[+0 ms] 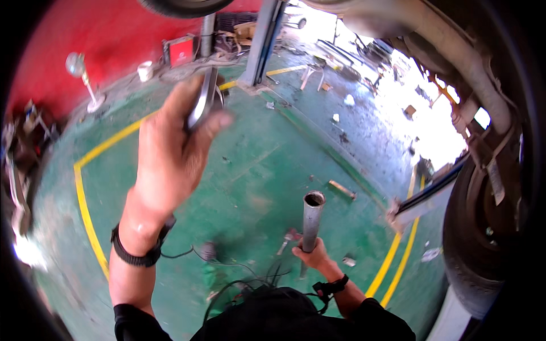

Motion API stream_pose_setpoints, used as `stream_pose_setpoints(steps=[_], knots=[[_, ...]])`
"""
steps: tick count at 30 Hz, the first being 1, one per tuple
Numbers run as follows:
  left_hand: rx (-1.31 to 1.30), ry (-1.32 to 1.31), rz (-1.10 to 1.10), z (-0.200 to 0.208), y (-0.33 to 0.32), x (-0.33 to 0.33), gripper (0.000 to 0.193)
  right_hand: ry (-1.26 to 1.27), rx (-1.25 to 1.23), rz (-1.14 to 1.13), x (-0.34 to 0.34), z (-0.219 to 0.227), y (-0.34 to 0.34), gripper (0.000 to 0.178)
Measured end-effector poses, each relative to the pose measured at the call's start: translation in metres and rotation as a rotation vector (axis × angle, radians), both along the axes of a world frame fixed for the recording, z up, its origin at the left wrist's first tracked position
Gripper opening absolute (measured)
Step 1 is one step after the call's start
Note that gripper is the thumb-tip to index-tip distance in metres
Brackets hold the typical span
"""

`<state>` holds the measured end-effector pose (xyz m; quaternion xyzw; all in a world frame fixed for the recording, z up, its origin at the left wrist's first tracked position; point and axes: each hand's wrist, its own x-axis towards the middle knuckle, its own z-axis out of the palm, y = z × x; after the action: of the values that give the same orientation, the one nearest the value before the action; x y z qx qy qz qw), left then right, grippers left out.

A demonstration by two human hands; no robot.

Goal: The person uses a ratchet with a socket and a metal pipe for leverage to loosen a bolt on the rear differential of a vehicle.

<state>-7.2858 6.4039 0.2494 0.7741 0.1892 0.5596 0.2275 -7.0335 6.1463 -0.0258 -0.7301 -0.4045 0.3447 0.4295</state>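
Note:
My left hand [170, 145] is raised at the left, a little blurred. Its fingers close on a shiny, dark and silver metal piece [205, 102]; what kind of thing it is I cannot make out. My right hand [319, 257], lower and to the right, is wrapped round a grey metal pipe [311, 221]. The pipe stands nearly upright, its hollow, dirty end facing up toward me. On the green floor beside that hand lies a tool with a metal shaft and reddish end [287, 241].
A vehicle's underside with a tyre [475, 244] hangs along the right. Lift posts [263, 45] stand ahead and at right. A short rod [342, 190] and cables [233, 263] lie on the floor. A white fan [85, 82] stands by the red wall.

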Motion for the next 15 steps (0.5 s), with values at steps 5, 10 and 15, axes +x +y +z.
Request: stream_pose_setpoints(steps=[5,10,15], knots=[[0.201,-0.092,-0.188,0.062,0.099,0.059,0.036,-0.073,0.021,-0.062,-0.024,0.009,0.061,0.008],[0.575,0.015,-0.168,0.119,0.152,0.113,0.038,-0.061,0.048,-0.224,-0.043,0.003,0.115,0.025],[0.766,0.072,-0.107,0.159,0.171,0.147,0.042,0.04,0.096,-0.298,-0.043,0.024,0.149,0.025]])
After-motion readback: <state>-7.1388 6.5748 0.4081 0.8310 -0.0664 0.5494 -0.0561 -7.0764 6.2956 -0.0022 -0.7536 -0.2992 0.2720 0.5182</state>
